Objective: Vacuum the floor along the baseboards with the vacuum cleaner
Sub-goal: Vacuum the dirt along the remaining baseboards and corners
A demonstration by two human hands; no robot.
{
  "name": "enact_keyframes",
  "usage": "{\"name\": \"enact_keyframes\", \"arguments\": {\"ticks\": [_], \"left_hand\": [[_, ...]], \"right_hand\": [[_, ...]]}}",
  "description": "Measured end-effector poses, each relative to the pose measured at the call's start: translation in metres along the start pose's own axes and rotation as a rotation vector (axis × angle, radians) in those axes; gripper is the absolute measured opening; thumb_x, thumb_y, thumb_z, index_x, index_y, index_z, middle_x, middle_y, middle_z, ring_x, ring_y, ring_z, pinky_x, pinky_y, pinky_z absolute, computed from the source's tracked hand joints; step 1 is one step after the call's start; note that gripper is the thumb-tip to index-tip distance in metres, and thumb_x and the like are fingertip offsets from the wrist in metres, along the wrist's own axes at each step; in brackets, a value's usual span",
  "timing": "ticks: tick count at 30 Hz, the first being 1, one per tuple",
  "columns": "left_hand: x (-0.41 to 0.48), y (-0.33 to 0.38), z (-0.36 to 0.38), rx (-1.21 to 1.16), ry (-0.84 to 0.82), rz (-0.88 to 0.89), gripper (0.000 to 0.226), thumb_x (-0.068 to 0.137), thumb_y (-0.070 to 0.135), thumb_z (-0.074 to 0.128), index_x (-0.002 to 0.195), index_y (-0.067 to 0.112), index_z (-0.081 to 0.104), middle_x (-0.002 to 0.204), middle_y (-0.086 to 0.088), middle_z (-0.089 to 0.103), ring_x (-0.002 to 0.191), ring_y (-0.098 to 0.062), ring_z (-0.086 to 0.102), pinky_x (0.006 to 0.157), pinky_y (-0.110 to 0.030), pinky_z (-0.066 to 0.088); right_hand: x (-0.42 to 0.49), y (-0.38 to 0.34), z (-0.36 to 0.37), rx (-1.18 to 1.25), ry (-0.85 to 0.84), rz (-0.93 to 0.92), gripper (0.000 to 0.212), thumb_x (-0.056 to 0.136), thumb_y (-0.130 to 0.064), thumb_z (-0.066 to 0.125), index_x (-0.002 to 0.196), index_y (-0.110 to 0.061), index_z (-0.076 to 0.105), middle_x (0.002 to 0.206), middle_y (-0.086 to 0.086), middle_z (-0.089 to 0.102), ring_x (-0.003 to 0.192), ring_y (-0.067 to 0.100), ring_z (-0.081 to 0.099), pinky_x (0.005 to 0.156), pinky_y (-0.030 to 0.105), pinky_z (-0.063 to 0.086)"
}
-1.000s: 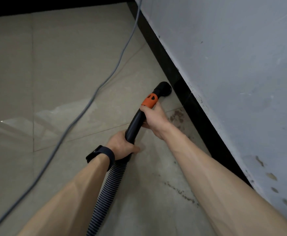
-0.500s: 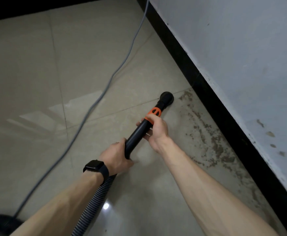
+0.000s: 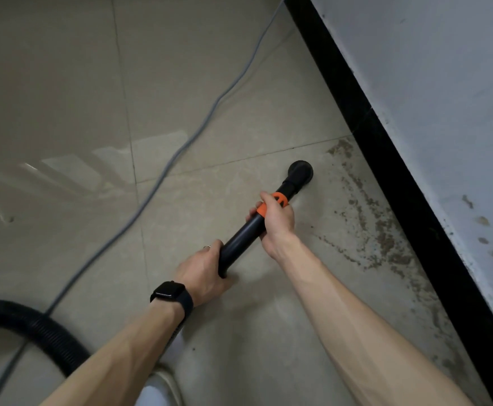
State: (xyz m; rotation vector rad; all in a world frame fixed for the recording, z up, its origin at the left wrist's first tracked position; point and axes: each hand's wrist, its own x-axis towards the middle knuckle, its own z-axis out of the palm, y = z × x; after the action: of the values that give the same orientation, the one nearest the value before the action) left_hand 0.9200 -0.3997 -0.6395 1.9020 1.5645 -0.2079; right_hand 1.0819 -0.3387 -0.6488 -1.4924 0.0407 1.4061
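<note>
A black vacuum wand (image 3: 240, 235) with an orange collar (image 3: 270, 205) points up and right across the beige tiled floor (image 3: 63, 83). Its round black nozzle (image 3: 300, 170) sits on the floor, a short way left of the black baseboard (image 3: 385, 159). My right hand (image 3: 276, 224) grips the wand at the orange collar. My left hand (image 3: 202, 271), with a black watch on its wrist, grips the wand's lower end. The ribbed black hose (image 3: 34, 329) curves off to the lower left, partly hidden under my left forearm.
A grey power cord (image 3: 180, 148) runs diagonally over the floor from top centre to lower left. Brown dirt (image 3: 377, 230) is strewn along the floor beside the baseboard. A grey-white wall (image 3: 444, 98) with stains rises at the right.
The nozzle has drawn back from touching the baseboard to open floor left of it. The view has pulled back, showing the dirt patch and the hose loop at lower left.
</note>
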Motion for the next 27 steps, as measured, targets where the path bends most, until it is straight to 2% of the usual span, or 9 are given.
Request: {"name": "enact_keyframes", "arguments": {"ticks": [4, 7, 9, 11, 12, 15, 19, 22, 27], "left_hand": [[0.025, 0.024, -0.006, -0.033, 0.024, 0.036, 0.045, 0.078, 0.046, 0.071, 0.106, 0.027, 0.041, 0.089, 0.005, 0.053, 0.076, -0.021, 0.054, 0.063, -0.031, 0.041], [0.045, 0.041, -0.006, -0.150, -0.022, 0.042, 0.046, 0.074, 0.041, 0.075, 0.105, 0.025, 0.045, 0.090, 0.001, 0.059, 0.076, -0.021, 0.058, 0.064, -0.035, 0.049], [0.054, 0.049, -0.002, -0.264, -0.060, 0.022, 0.046, 0.072, 0.035, 0.077, 0.105, 0.023, 0.047, 0.089, -0.001, 0.061, 0.076, -0.021, 0.061, 0.068, -0.036, 0.054], [0.059, 0.056, 0.001, -0.365, -0.097, -0.004, 0.047, 0.071, 0.032, 0.078, 0.108, 0.022, 0.050, 0.090, -0.002, 0.064, 0.077, -0.020, 0.064, 0.071, -0.037, 0.057], [0.062, 0.058, 0.003, -0.413, -0.113, -0.016, 0.049, 0.070, 0.030, 0.078, 0.110, 0.023, 0.051, 0.091, -0.003, 0.066, 0.078, -0.020, 0.066, 0.073, -0.038, 0.058], [0.070, 0.062, 0.006, -0.499, -0.133, -0.032, 0.051, 0.068, 0.028, 0.079, 0.112, 0.023, 0.054, 0.091, -0.003, 0.069, 0.078, -0.019, 0.068, 0.074, -0.039, 0.060], [0.082, 0.067, 0.002, -0.514, -0.155, -0.021, 0.052, 0.069, 0.027, 0.079, 0.114, 0.022, 0.053, 0.090, -0.004, 0.069, 0.077, -0.019, 0.069, 0.071, -0.038, 0.061], [0.091, 0.073, -0.003, -0.505, -0.164, -0.009, 0.050, 0.070, 0.025, 0.078, 0.113, 0.021, 0.054, 0.089, -0.004, 0.069, 0.075, -0.019, 0.069, 0.067, -0.035, 0.061], [0.103, 0.083, -0.007, -0.474, -0.153, 0.004, 0.049, 0.071, 0.027, 0.079, 0.114, 0.021, 0.055, 0.091, -0.002, 0.066, 0.077, -0.016, 0.067, 0.069, -0.032, 0.060]], "right_hand": [[0.015, -0.032, -0.001, -0.041, 0.024, -0.053, 0.013, 0.099, -0.013, 0.065, 0.097, -0.010, 0.052, 0.064, 0.003, 0.055, 0.051, 0.016, 0.056, 0.051, 0.030, 0.052], [0.028, -0.051, -0.004, -0.128, 0.075, -0.103, 0.012, 0.099, -0.016, 0.064, 0.098, -0.009, 0.054, 0.066, 0.002, 0.055, 0.052, 0.015, 0.057, 0.053, 0.031, 0.053], [0.035, -0.059, -0.002, -0.231, 0.102, -0.138, 0.024, 0.097, -0.019, 0.064, 0.112, -0.003, 0.055, 0.064, 0.001, 0.057, 0.053, 0.015, 0.060, 0.056, 0.033, 0.057], [0.042, -0.065, 0.000, -0.359, 0.125, -0.148, 0.044, 0.095, -0.025, 0.065, 0.129, -0.002, 0.049, 0.060, -0.002, 0.062, 0.058, 0.017, 0.065, 0.071, 0.043, 0.064], [0.045, -0.067, 0.002, -0.405, 0.133, -0.151, 0.048, 0.095, -0.026, 0.065, 0.132, -0.003, 0.046, 0.063, -0.001, 0.063, 0.061, 0.018, 0.066, 0.079, 0.047, 0.065], [0.053, -0.073, 0.006, -0.459, 0.165, -0.170, 0.042, 0.098, -0.026, 0.061, 0.129, -0.004, 0.043, 0.076, 0.004, 0.063, 0.065, 0.019, 0.067, 0.085, 0.052, 0.063], [0.060, -0.083, 0.007, -0.512, 0.187, -0.174, 0.032, 0.100, -0.027, 0.056, 0.118, -0.011, 0.035, 0.080, 0.005, 0.066, 0.074, 0.019, 0.068, 0.089, 0.049, 0.062], [0.064, -0.092, 0.007, -0.521, 0.193, -0.176, 0.032, 0.101, -0.026, 0.055, 0.121, -0.012, 0.035, 0.079, 0.005, 0.066, 0.077, 0.019, 0.069, 0.091, 0.048, 0.061], [0.073, -0.105, 0.004, -0.511, 0.203, -0.175, 0.030, 0.101, -0.025, 0.056, 0.119, -0.013, 0.034, 0.079, 0.005, 0.067, 0.087, 0.022, 0.072, 0.094, 0.047, 0.060]]}}
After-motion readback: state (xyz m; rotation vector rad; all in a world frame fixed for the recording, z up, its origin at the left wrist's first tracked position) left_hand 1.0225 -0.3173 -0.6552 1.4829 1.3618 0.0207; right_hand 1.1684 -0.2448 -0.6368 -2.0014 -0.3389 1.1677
